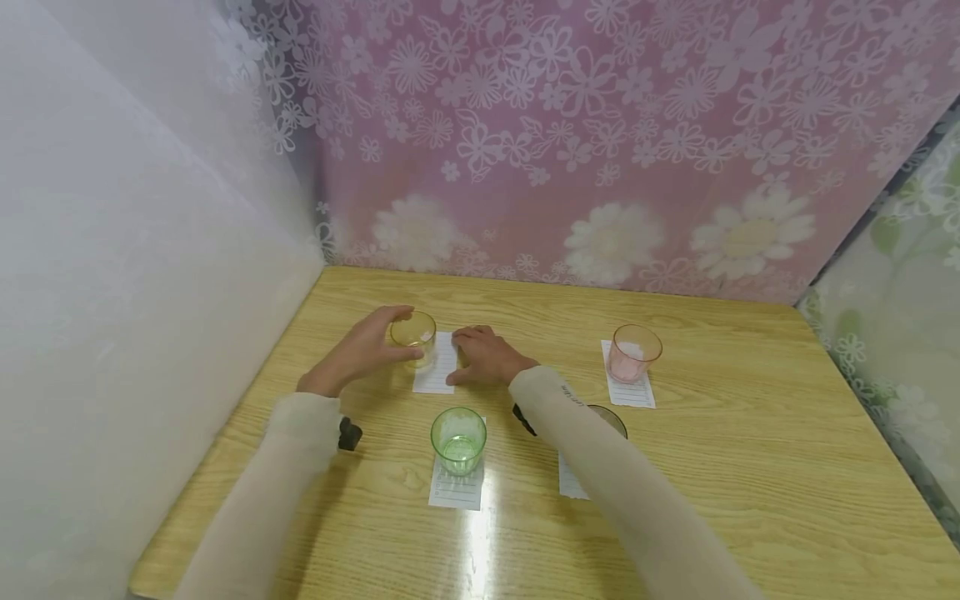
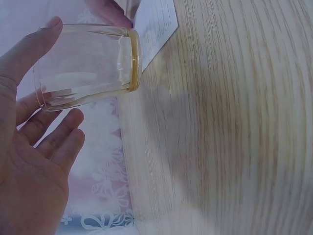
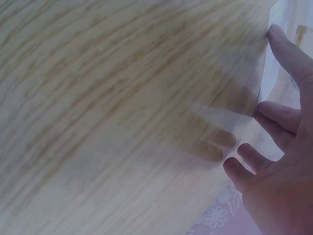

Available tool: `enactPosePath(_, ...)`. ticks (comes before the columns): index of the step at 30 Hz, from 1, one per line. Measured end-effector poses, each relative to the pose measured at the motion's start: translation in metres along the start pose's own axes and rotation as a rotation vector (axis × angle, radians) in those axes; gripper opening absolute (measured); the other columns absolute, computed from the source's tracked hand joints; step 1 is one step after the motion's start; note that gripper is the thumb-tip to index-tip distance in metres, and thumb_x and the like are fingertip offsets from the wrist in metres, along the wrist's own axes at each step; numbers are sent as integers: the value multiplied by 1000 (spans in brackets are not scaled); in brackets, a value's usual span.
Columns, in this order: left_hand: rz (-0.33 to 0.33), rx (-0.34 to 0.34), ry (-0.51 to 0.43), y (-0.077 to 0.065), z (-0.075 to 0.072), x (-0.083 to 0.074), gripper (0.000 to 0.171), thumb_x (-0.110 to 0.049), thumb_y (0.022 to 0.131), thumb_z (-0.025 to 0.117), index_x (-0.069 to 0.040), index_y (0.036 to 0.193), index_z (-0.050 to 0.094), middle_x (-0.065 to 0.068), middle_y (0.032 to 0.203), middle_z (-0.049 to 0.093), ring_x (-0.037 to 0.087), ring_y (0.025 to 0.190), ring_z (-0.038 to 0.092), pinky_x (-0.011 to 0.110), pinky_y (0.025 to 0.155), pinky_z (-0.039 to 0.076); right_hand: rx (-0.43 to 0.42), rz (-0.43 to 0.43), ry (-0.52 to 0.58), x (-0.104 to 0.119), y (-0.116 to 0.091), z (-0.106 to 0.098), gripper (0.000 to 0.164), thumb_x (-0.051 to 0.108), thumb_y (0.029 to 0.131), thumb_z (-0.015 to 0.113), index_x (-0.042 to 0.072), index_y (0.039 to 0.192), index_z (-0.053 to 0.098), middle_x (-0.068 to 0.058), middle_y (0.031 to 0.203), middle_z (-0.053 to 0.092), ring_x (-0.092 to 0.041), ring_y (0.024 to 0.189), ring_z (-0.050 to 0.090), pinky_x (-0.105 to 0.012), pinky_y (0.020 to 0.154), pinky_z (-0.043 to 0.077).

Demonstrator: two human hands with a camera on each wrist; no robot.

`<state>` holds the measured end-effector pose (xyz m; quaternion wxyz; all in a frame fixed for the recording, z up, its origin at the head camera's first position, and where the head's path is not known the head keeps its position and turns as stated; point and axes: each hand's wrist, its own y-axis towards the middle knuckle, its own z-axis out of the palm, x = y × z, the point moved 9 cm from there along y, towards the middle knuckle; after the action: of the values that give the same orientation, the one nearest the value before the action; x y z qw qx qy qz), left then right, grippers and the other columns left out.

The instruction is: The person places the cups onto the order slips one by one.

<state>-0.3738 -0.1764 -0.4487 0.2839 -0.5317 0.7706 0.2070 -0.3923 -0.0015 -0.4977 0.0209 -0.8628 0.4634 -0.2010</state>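
At the back left of the table, my left hand (image 1: pixel 365 347) holds a clear yellow-tinted glass (image 1: pixel 413 340) by its rim, thumb on one side and fingers on the other. In the left wrist view the glass (image 2: pixel 90 66) stands close to the tabletop; whether its base touches cannot be told. Just right of it lies a lined white paper slip (image 1: pixel 441 372), partly behind the glass. My right hand (image 1: pixel 483 357) touches the slip's right edge. In the right wrist view its thumb and forefinger rest along that edge, with the other fingers loosely bent.
Nearer me, a green glass (image 1: pixel 458 442) stands on another slip (image 1: pixel 455 493). A pink glass (image 1: pixel 634 354) stands on a slip (image 1: pixel 632 395) at the right. My right forearm partly covers a dark-rimmed glass (image 1: pixel 611 417) and its slip (image 1: pixel 572 481). Floral cloth (image 1: pixel 525 167) hangs behind.
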Motion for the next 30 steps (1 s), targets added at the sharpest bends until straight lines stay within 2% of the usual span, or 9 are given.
enactPosePath(7, 10, 14, 4, 5, 7, -3, 93, -44, 97, 84, -9, 170, 38, 15, 171, 45, 40, 160, 39, 65, 128, 35, -1, -12, -4, 3, 2, 2, 86, 56, 102, 74, 9, 168, 42, -7, 179, 33, -37, 167, 23, -59, 134, 27)
enactPosePath(21, 30, 30, -9, 11, 18, -8, 92, -41, 97, 85, -8, 169, 39, 15, 170, 46, 39, 160, 38, 63, 130, 34, -28, -24, 13, 6, 3, 4, 88, 55, 101, 76, 7, 168, 42, -9, 178, 34, -38, 167, 24, -63, 132, 30)
enactPosePath(30, 16, 36, -8, 11, 23, -3, 92, -39, 98, 84, -7, 170, 36, 15, 172, 43, 40, 161, 37, 64, 128, 36, -23, -13, 28, 8, 2, 4, 88, 54, 102, 75, 9, 169, 40, -8, 180, 30, -37, 168, 23, -62, 133, 28)
